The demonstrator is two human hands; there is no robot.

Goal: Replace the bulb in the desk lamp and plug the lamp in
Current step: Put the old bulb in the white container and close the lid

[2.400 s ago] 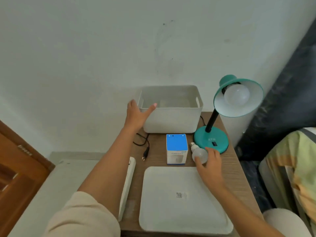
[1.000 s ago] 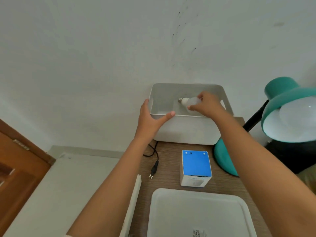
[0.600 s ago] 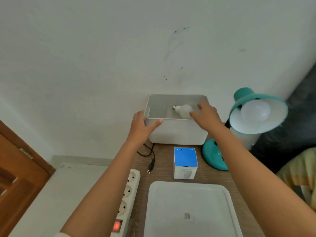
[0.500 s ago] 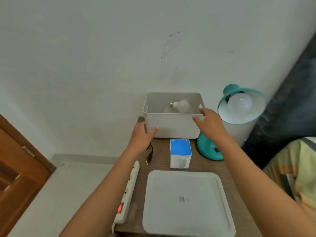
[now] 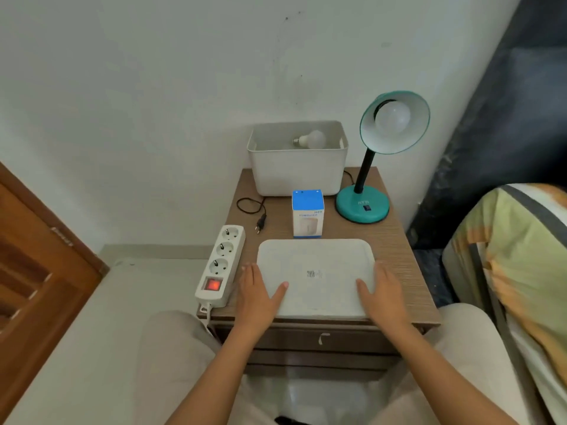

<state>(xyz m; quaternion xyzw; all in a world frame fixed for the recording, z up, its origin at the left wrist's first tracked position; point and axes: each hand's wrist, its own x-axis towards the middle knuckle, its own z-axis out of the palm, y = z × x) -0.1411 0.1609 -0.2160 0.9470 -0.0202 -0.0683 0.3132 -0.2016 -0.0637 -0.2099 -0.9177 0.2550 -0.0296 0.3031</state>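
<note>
A teal desk lamp stands at the back right of the bedside table, with a white bulb seated in its shade. Another white bulb lies inside the white bin at the back. The lamp's black plug lies loose on the table beside a white power strip whose switch glows red. My left hand and my right hand grip the left and right edges of the white lid, thumbs on top. The lid lies flat on the table.
A blue and white bulb box stands between the bin and the lid. The brown table is small, with drawers under its front edge. A wooden door is at the left, and a bed with a striped cover at the right.
My right hand carried the loose bulb from beside the lamp base into the bin and let it go. Both hands then drew back from the bin to the lid's sides.
</note>
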